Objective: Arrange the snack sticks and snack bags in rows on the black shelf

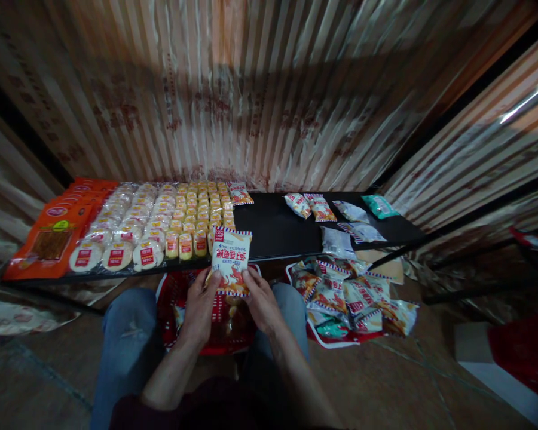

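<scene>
Both of my hands hold one white snack packet [231,259] with red and blue print, upright, just in front of the low black shelf [278,230]. My left hand [199,305] grips the packet's lower left edge. My right hand [260,300] grips its lower right edge. Under my hands, between my knees, lies a large red bag [176,298] with more packets inside. On the shelf's left part lie rows of round white rice crackers [116,239] and small yellow packets [197,218]. Orange flat packs [54,236] sit at the far left.
Loose snack packets [323,209] lie scattered on the shelf's right part, a green one [379,206] farthest right. A heap of similar packets [354,298] sits on the floor to my right. Striped wallpaper covers the walls behind. A white box [502,370] lies on the floor at far right.
</scene>
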Tool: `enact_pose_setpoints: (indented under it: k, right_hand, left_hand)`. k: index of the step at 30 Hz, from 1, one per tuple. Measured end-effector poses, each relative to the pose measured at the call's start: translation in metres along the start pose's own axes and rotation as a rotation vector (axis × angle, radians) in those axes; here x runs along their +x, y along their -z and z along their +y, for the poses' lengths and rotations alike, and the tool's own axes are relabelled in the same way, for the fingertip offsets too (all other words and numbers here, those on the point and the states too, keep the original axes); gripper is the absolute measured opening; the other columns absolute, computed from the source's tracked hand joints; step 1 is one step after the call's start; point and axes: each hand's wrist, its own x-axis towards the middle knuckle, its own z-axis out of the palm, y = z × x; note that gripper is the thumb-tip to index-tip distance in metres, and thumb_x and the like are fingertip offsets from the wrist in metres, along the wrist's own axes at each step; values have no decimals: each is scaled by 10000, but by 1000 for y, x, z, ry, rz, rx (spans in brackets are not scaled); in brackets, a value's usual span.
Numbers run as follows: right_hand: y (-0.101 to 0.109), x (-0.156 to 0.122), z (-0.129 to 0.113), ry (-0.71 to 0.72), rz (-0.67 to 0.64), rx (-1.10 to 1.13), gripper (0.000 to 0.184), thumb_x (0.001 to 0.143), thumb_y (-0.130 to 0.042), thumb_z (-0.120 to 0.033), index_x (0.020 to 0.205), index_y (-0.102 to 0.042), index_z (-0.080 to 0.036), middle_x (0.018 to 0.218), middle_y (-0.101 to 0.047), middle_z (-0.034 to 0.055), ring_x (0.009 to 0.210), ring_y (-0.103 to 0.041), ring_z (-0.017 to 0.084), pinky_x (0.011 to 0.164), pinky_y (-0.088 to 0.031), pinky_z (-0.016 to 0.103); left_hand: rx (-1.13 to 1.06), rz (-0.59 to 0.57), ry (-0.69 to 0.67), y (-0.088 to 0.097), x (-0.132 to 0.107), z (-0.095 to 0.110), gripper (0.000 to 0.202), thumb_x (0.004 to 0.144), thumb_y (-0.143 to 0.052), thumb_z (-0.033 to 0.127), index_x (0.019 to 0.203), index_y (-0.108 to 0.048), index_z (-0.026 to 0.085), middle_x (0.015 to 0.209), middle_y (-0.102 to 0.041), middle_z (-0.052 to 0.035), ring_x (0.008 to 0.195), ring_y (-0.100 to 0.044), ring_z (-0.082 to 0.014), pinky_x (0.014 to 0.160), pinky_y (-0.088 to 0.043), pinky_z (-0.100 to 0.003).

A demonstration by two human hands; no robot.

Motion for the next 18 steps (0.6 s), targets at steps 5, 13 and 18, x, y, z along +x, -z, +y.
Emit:
enact_pose_setpoints:
  k: [5,13,18]
  right_hand:
    - [-3,1,9,35,83,60,325,684,-718,-446,890,-656,-203,853,-731,36,810,-687,209,662,-539,294]
    - [-6,-2,6,111,93,-26,365,747,-649,-488,992,-636,-219,965,-720,43,871,-673,201,701,-540,290]
    - [-10,-7,5,131,31,-25,417,730,-685,-440,1072,-616,-212,1000,-716,53,871,-669,203,733,-538,307]
  left_hand:
    - [-9,53,2,-1,-4,-9,481,727,-661,502,1052,-617,150,941,-711,-82,902,-670,-199,829,-516,-331]
    - [-11,54,-15,0,-4,-14,445,720,-668,485,1033,-625,170,928,-716,-62,844,-678,-184,772,-527,-301]
    - [-50,95,40,-2,-4,-12,417,705,-681,444,1024,-627,180,934,-717,-50,871,-672,-180,797,-513,-300]
